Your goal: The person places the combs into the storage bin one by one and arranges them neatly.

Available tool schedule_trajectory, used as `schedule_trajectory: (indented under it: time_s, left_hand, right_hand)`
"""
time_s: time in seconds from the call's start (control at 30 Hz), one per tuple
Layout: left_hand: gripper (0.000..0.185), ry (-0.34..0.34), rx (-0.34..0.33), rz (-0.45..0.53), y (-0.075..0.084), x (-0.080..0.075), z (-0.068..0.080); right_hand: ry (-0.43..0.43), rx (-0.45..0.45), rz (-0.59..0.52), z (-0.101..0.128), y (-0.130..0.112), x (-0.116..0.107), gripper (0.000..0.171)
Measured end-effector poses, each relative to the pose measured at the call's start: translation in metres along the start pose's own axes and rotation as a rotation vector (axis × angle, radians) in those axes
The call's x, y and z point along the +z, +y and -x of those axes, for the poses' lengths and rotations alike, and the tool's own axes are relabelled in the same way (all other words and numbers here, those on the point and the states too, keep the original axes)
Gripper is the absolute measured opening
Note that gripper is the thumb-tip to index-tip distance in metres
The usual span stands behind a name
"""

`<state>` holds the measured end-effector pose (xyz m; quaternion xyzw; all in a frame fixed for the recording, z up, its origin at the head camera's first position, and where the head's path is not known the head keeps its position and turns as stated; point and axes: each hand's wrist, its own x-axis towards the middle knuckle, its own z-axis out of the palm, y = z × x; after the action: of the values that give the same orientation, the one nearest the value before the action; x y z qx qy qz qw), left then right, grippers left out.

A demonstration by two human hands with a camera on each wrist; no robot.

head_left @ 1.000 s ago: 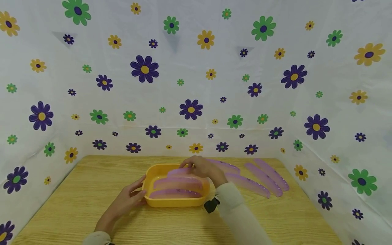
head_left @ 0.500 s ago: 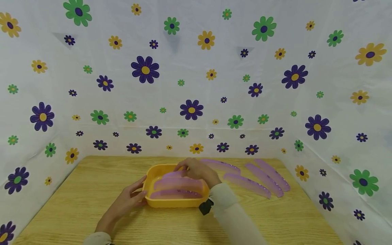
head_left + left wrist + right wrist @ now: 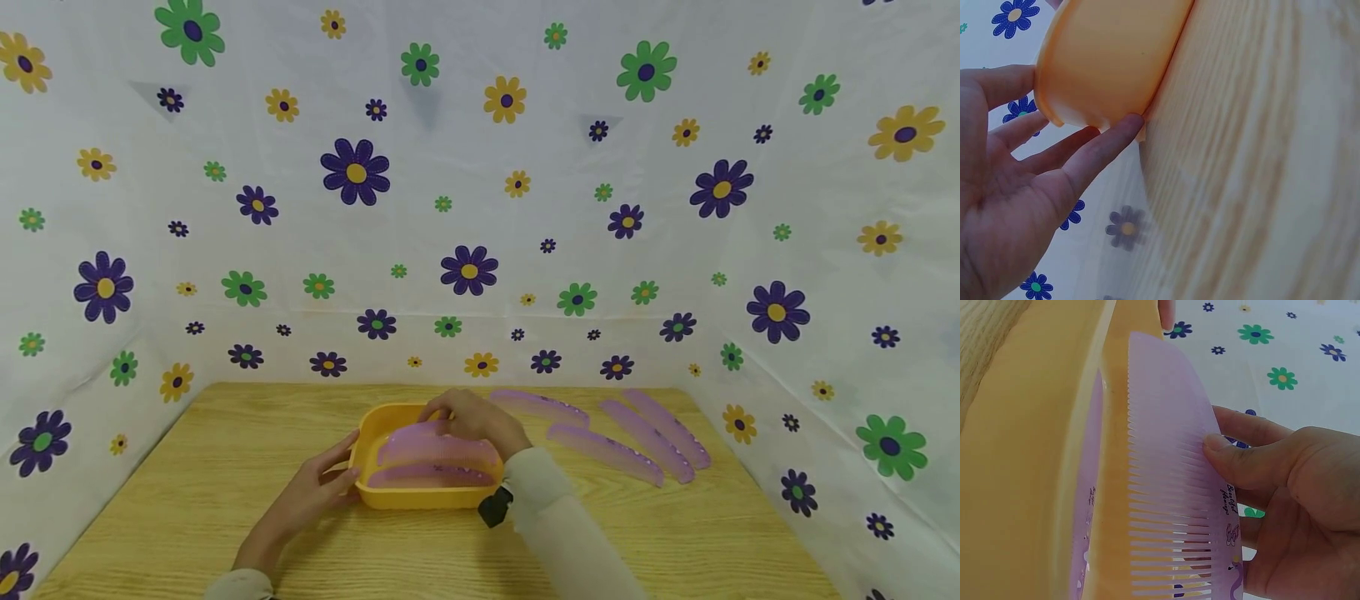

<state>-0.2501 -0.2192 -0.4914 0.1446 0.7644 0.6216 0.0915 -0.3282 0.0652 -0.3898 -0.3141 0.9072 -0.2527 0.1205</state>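
Item 1. Yellow tray [image 3: 375, 496], shallow plastic, rounded corners; set on wooden table [image 3: 187, 500], left of centre, near the front edge of the work area.

Item 2. Purple comb [image 3: 438, 442], translucent, curved spine, fine teeth, small print along the spine; held across the tray, teeth toward the tray floor, pinched by right hand [image 3: 480, 421] with thumb [image 3: 1235, 464] pressed on the teeth side and remaining fingers behind the spine. Tilted, upper edge above the tray rim.

Item 3. Second purple comb [image 3: 427, 477], lying flat inside the tray, nearer the front wall, partly covered by the held comb.

Item 4. Left hand [image 3: 318, 487], at the tray's left wall; fingers straight and relaxed, fingertips [image 3: 1125, 128] touching the outer wall near its base, not curled round anything. Palm open toward the tray in the left wrist view.

Item 5. Four loose purple combs on the table, right of the tray: one [image 3: 542, 405] just behind the right hand, one [image 3: 606, 452] beside the right forearm, two [image 3: 647, 450] [image 3: 667, 437] farther right, lying side by side and nearly parallel.

Item 6. Floral backdrop [image 3: 480, 208], white sheet with purple, green and yellow flowers, enclosing the table on three sides.

Item 7. Pale sleeve [image 3: 562, 525] on right forearm, dark wrist device [image 3: 491, 508] at the cuff.
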Motion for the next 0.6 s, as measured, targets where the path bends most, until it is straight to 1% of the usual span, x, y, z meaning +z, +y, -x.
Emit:
schedule_trajectory:
  time_s: [0.13,0.33,0.43,0.6]
  left_hand:
    - [0.072,0.003,-0.007,-0.002,0.0004,0.0001,0.0004]
    - [0.072,0.011,-0.01,-0.007,0.0002,0.0018,0.0013]
    - [0.072,0.014,-0.007,-0.013,0.0001,0.0024,0.0016]
    - [0.072,0.017,-0.008,-0.006,0.0003,0.0024,0.001]
  right_hand:
    - [-0.011,0.018,0.021,-0.0034,-0.0017,0.0022,0.03]
    - [-0.028,0.011,0.054,-0.0065,-0.0015,0.0058,0.03]
    - [-0.041,0.024,0.047,-0.0071,-0.0022,0.0074,0.03]
    - [-0.045,0.072,0.031,-0.0094,-0.0071,0.0086,0.031]
